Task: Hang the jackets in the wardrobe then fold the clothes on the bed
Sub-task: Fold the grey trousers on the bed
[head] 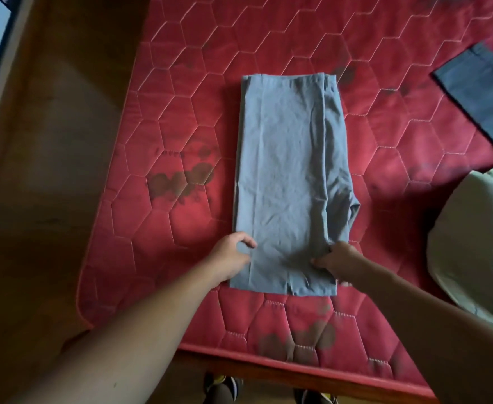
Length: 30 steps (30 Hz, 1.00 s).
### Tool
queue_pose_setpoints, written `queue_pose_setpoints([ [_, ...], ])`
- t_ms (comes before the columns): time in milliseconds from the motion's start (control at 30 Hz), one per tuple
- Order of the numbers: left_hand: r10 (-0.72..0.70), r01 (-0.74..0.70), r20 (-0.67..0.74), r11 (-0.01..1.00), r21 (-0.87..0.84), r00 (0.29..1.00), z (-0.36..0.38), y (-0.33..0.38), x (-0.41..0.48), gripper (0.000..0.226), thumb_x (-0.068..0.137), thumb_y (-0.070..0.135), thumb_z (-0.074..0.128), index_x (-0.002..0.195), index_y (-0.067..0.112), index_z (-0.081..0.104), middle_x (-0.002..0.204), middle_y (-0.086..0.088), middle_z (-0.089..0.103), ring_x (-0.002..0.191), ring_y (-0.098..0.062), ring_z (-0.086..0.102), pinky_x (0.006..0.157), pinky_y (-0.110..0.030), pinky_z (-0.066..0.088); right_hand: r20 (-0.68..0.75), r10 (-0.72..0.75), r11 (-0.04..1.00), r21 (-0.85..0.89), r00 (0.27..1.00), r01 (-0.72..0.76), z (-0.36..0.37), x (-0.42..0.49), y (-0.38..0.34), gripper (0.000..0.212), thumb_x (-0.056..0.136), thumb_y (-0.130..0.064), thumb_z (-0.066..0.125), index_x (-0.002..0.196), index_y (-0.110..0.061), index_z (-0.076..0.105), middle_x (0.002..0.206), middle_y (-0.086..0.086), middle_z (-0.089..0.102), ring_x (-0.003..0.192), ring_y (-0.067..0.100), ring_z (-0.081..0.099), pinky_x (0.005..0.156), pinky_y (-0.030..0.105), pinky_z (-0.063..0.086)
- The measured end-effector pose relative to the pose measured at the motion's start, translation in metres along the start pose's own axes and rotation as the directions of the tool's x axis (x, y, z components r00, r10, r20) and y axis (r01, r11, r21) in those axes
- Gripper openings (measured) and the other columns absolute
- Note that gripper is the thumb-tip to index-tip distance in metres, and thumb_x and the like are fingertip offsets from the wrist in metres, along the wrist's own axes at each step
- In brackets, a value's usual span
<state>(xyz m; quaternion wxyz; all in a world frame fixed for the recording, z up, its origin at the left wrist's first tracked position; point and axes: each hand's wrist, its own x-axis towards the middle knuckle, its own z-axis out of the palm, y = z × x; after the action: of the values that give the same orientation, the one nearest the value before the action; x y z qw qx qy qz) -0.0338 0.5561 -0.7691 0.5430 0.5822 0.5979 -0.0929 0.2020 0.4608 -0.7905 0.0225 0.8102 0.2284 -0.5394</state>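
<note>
A grey garment (286, 176) lies on the red quilted mattress (181, 118), folded lengthwise into a long narrow strip that runs away from me. My left hand (231, 258) pinches the strip's near left edge with curled fingers. My right hand (337, 259) grips the near right edge, its fingers tucked into the fabric. Both hands sit close to the strip's near end.
A dark blue garment (481, 91) lies at the far right of the mattress. A pale green garment (472, 246) is heaped at the right edge. The wooden floor (50, 170) lies to the left. The mattress's near edge (268, 360) is just in front of my feet.
</note>
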Motion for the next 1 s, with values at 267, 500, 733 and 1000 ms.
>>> queue_pose_setpoints([
  [267, 0.023, -0.037, 0.068, 0.978, 0.203, 0.997, 0.027, -0.041, -0.030, 0.029, 0.080, -0.004, 0.056, 0.086, 0.025, 0.058, 0.069, 0.006, 0.056, 0.042, -0.001, 0.045, 0.043, -0.022, 0.036, 0.017, -0.006, 0.991, -0.131, 1.000, 0.008, 0.039, -0.034, 0.038, 0.040, 0.091, -0.033, 0.072, 0.111, 0.001, 0.065, 0.109, 0.021, 0.069, 0.101, 0.036, 0.067, 0.078, 0.035, 0.052],
  [500, 0.363, -0.181, -0.155, 0.738, 0.650, 0.919, 0.039, -0.050, -0.043, 0.060, 0.083, 0.027, 0.066, 0.140, 0.032, 0.046, 0.151, -0.014, 0.025, 0.133, -0.038, 0.041, 0.102, -0.044, 0.048, -0.418, -0.410, 0.870, -0.445, 0.811, 0.210, 0.055, -0.059, 0.038, 0.061, 0.086, -0.035, 0.065, 0.137, -0.018, 0.036, 0.129, 0.016, 0.049, 0.114, 0.041, 0.053, 0.083, 0.048, 0.048],
  [733, 0.605, -0.336, 0.043, 0.380, 0.862, 0.795, 0.039, -0.040, 0.008, 0.078, 0.096, 0.055, 0.047, 0.161, 0.031, 0.012, 0.167, -0.019, -0.008, 0.154, -0.035, -0.011, 0.123, -0.052, 0.012, -0.061, -0.765, 0.366, -0.860, 0.641, 0.356, 0.050, -0.009, 0.025, 0.089, 0.087, -0.082, 0.026, 0.161, -0.033, 0.014, 0.170, 0.011, 0.000, 0.155, 0.038, -0.004, 0.119, 0.068, 0.006],
  [1000, 0.599, -0.297, 0.060, 0.306, 0.904, 0.799, 0.041, -0.059, 0.026, 0.075, 0.098, 0.067, 0.019, 0.160, 0.033, -0.006, 0.165, -0.017, -0.018, 0.153, -0.034, -0.016, 0.123, -0.054, 0.009, -0.088, -0.777, 0.396, -0.839, 0.624, 0.375, 0.046, 0.018, 0.041, 0.089, 0.089, -0.086, 0.021, 0.161, -0.038, 0.001, 0.170, 0.005, -0.008, 0.155, 0.033, -0.009, 0.120, 0.065, 0.006],
])
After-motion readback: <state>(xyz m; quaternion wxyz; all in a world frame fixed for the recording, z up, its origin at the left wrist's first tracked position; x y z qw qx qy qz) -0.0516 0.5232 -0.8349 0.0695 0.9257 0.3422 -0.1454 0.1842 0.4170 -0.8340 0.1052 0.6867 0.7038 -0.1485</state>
